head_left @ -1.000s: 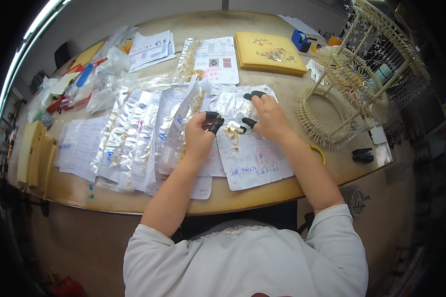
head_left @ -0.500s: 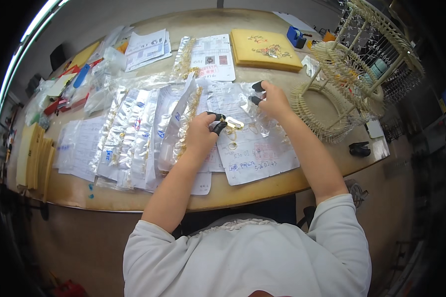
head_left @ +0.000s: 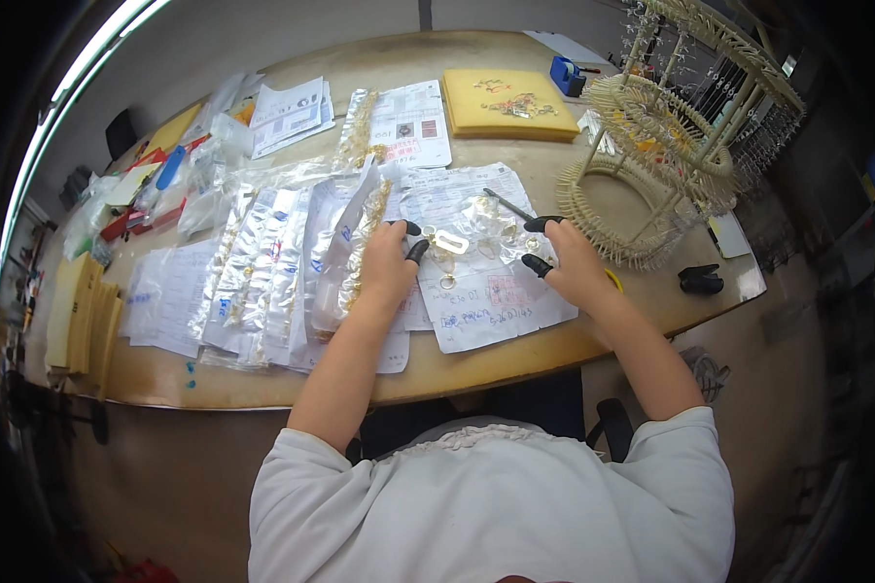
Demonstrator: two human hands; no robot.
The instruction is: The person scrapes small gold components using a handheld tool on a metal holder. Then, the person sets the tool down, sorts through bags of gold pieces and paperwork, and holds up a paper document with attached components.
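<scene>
My left hand, with black covers on thumb and forefinger, rests beside a gold-coloured piece with a pale oval. Its two fingertips are a little apart, just left of that piece. Over a clear bag of small shiny bits, my right hand has its black-covered thumb and forefinger spread. A thin dark tool runs out from beneath this hand; its kind and whether other fingers touch it are hidden. A yellow curved part shows by the right wrist. Written sheets lie under everything.
Several bags of gold-coloured pieces stand in a row to the left. Farther off lie a yellow pad and a blue tape dispenser. At right rises a round rack beside a black clip. Yellow boards stand far left.
My right hand has come back toward me and right, its fingers now spread, uncovering the dark tool. The left fingertips have drawn slightly left from the gold-coloured piece. The view has shifted slightly.
</scene>
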